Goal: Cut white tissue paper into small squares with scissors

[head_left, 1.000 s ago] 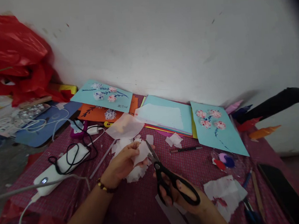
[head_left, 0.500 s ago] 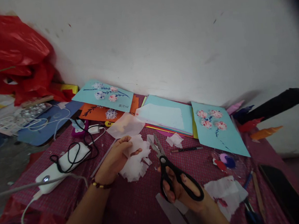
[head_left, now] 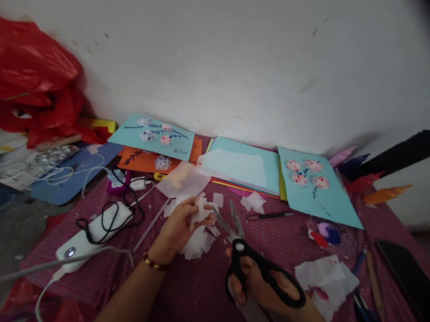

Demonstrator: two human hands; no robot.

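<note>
My right hand (head_left: 259,281) has its fingers through the handles of black-handled scissors (head_left: 239,246). The scissor blades stand apart and point up toward the paper in my other hand. Between the fingers of my left hand (head_left: 182,220) is a small piece of white tissue paper (head_left: 200,212), pinched near the blade tips. Beneath that hand a loose pile of cut white tissue pieces (head_left: 197,243) lies on the red checked tablecloth (head_left: 195,291). A strip of white paper (head_left: 256,316) lies partly hidden under my right hand.
Blue cards with paper blossoms (head_left: 307,178) lean at the back right and back left. Between them are stacked coloured sheets (head_left: 238,166). A white power bank (head_left: 94,235) with cables lies left. A pen (head_left: 270,215), paint blobs (head_left: 327,234) and a stained tissue (head_left: 325,284) are right.
The scissors have opened wider and moved slightly down. My left hand has shifted right, and the paper it pinches looks smaller. The whole view has moved a little.
</note>
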